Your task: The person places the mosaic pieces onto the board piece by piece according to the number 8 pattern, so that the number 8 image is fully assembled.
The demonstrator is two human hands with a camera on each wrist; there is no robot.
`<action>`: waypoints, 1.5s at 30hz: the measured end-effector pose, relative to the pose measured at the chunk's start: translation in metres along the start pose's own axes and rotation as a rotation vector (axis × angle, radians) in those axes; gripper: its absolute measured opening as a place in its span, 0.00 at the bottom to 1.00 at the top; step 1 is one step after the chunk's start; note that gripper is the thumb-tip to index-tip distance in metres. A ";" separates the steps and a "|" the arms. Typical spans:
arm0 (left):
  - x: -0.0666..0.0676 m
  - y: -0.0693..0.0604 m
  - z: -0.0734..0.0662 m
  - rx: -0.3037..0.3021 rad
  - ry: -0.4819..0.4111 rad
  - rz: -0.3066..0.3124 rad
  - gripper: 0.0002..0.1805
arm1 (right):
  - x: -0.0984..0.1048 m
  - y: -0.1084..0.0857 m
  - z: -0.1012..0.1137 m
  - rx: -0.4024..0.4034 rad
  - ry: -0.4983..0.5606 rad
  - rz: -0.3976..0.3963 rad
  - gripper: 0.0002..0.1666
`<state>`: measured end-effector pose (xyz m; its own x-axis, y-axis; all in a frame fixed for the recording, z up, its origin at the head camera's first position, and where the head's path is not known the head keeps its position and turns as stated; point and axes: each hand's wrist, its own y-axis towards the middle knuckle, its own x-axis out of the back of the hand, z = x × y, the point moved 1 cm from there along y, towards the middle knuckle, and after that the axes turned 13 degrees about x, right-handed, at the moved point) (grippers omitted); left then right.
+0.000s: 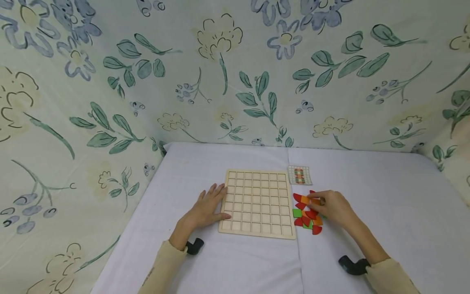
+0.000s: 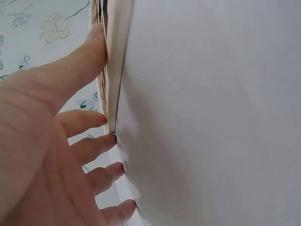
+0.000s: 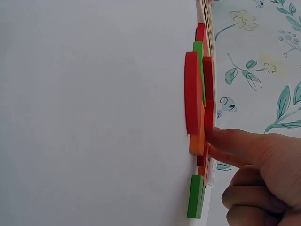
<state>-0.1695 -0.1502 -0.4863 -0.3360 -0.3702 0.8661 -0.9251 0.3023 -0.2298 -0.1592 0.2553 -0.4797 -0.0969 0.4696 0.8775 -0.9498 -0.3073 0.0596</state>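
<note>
A wooden grid board lies flat with its squares bare. My left hand is spread at the board's left edge, the thumb over its lower left corner; in the left wrist view the left hand has its fingertips down beside the board's side. Right of the board lies a loose pile of red pieces, orange and green pieces. My right hand reaches into its upper part, thumb and forefinger at the pieces. In the right wrist view the right hand touches the pile, other fingers curled; whether it pinches one is unclear.
A small pattern card with a printed grid lies by the board's upper right corner, above the pile. White cloth covers the table, and a floral curtain hangs behind it. Black devices sit at both wrists.
</note>
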 end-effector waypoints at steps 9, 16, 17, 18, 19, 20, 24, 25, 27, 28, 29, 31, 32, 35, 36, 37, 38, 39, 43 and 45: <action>0.001 0.001 -0.001 -0.030 0.015 -0.034 0.50 | -0.002 0.002 0.003 0.023 -0.016 -0.019 0.21; 0.001 0.000 -0.001 -0.030 0.025 -0.027 0.50 | 0.001 0.006 0.012 0.019 0.029 -0.025 0.22; 0.001 0.000 -0.001 -0.029 0.021 -0.019 0.50 | 0.001 0.008 0.014 0.013 0.045 -0.023 0.22; 0.000 0.000 0.000 -0.026 0.020 -0.011 0.50 | 0.001 0.009 0.016 0.008 0.062 -0.019 0.22; 0.000 0.000 0.000 -0.024 0.016 -0.002 0.49 | 0.001 0.010 0.018 0.008 0.080 -0.017 0.22; -0.001 0.000 0.000 -0.023 0.010 0.003 0.49 | 0.001 0.012 0.020 0.011 0.096 -0.015 0.22; -0.002 0.000 0.001 -0.012 0.004 0.032 0.50 | -0.002 0.023 0.030 0.035 0.151 0.001 0.21; -0.002 0.000 0.002 -0.011 0.000 0.036 0.50 | -0.003 0.026 0.032 0.047 0.161 0.004 0.21; -0.002 0.000 0.002 -0.006 0.000 0.047 0.50 | -0.006 0.033 0.038 0.068 0.187 0.007 0.20; -0.002 0.000 0.002 -0.004 0.001 0.053 0.50 | -0.008 0.037 0.041 0.080 0.198 0.006 0.20; -0.002 0.001 0.003 -0.005 -0.003 0.055 0.50 | -0.010 0.041 0.044 0.091 0.208 0.006 0.19; -0.003 0.000 0.003 -0.008 -0.017 0.054 0.50 | -0.015 0.047 0.049 0.115 0.220 0.006 0.19; -0.003 0.000 0.003 -0.008 -0.021 0.054 0.50 | -0.018 0.050 0.052 0.120 0.229 0.006 0.19; -0.003 0.000 0.003 -0.009 -0.034 0.052 0.50 | -0.025 0.059 0.057 0.134 0.244 0.010 0.18; -0.002 -0.001 0.003 -0.009 -0.038 0.051 0.50 | -0.027 0.062 0.058 0.133 0.254 0.010 0.18; -0.002 -0.001 0.002 -0.008 -0.038 0.053 0.50 | -0.029 0.065 0.060 0.128 0.266 0.008 0.18; -0.002 -0.001 0.002 -0.006 -0.039 0.053 0.50 | -0.031 0.067 0.061 0.125 0.275 0.009 0.18; -0.002 -0.001 0.002 -0.005 -0.039 0.054 0.50 | -0.033 0.070 0.062 0.128 0.280 0.009 0.18; 0.000 -0.002 0.000 -0.002 -0.037 0.057 0.49 | -0.039 0.078 0.067 0.127 0.295 0.011 0.18; 0.000 -0.002 -0.001 -0.004 -0.039 0.057 0.49 | -0.040 0.081 0.069 0.138 0.296 0.014 0.18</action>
<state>-0.1674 -0.1504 -0.4853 -0.3947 -0.3859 0.8338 -0.9036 0.3276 -0.2761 -0.2121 0.1544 -0.4771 -0.2107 0.6786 0.7037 -0.9004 -0.4150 0.1306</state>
